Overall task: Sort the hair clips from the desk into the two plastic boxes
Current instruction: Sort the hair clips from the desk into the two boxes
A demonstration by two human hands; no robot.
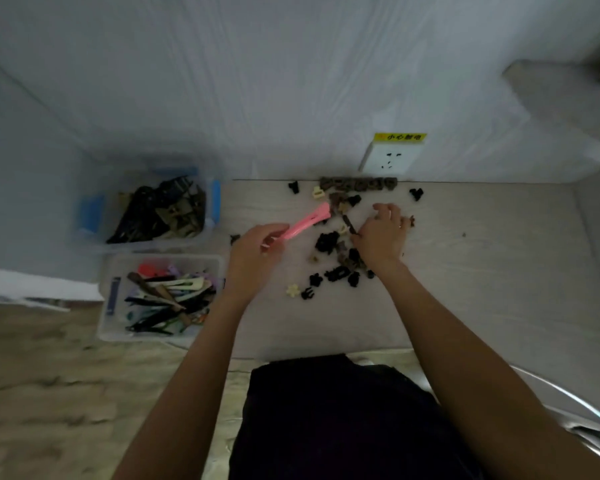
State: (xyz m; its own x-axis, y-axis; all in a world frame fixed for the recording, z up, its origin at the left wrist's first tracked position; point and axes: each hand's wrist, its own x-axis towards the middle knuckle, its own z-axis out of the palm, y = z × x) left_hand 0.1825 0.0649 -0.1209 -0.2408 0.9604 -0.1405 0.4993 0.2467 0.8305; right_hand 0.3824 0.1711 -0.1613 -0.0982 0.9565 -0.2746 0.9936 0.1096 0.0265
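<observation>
My left hand [253, 249] grips one end of a long pink hair clip [307, 221], which points up and right above the desk. My right hand [381, 237] rests on a pile of small dark and cream claw clips [333, 271], with a dark narrow clip [350, 225] at its fingertips. Whether it grips that clip is unclear. Two clear plastic boxes stand to the left. The far box [215, 206] holds dark and olive clips. The near box [108, 327] holds long flat clips in several colours.
A row of brown clips [359, 184] lies against the wall under a white socket [388, 157] with a yellow label. Single black clips [417, 194] lie apart near the wall. The pale desk [499, 271] stretches to the right. My dark clothing fills the bottom middle.
</observation>
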